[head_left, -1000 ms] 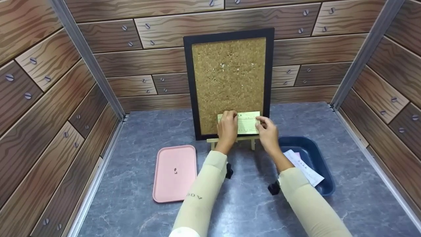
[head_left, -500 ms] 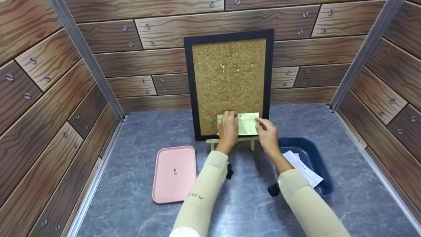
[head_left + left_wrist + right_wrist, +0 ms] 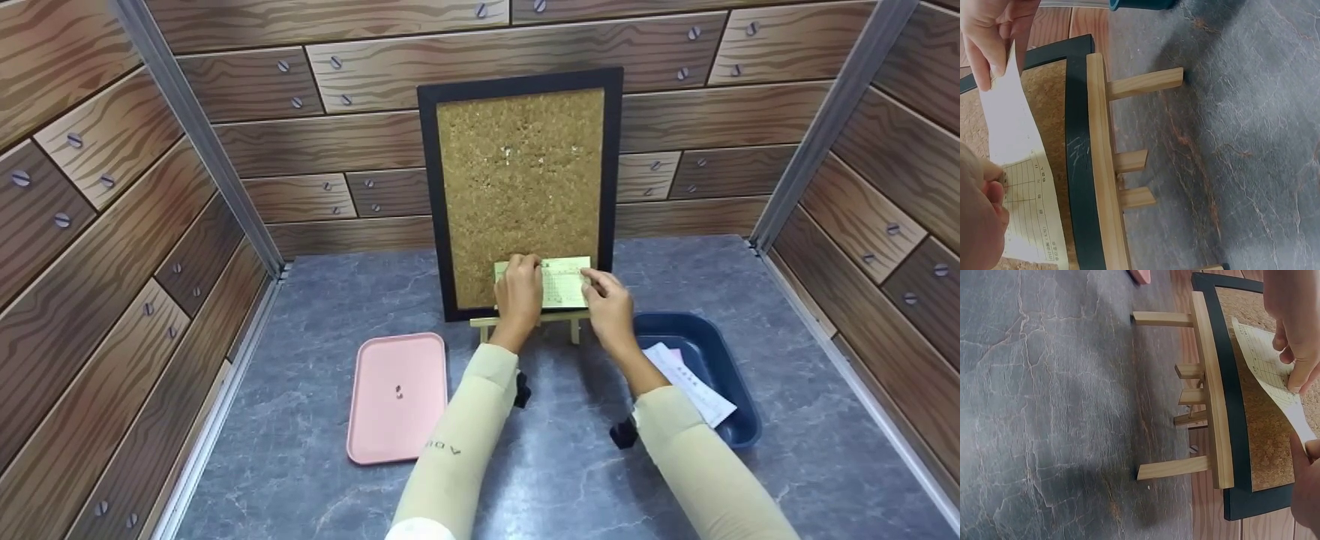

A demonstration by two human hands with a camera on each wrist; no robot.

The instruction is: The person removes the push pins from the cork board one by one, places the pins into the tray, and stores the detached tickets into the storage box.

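A pale green paper slip with a printed grid lies against the lower part of a black-framed cork board. My left hand is over the slip's left half, its bent fingertips pressed on the paper; I cannot tell whether a small thing sits between them. At the opposite end, my right hand pinches the slip's right edge between thumb and fingers. In the left wrist view, the slip's right end stands off the cork and curves toward that pinch. A light wooden easel carries the board.
Left of the easel lies a pink tray with a few tiny shiny pieces. On the right, a dark blue tray holds white and pink papers. Wood-patterned walls enclose the grey marbled table.
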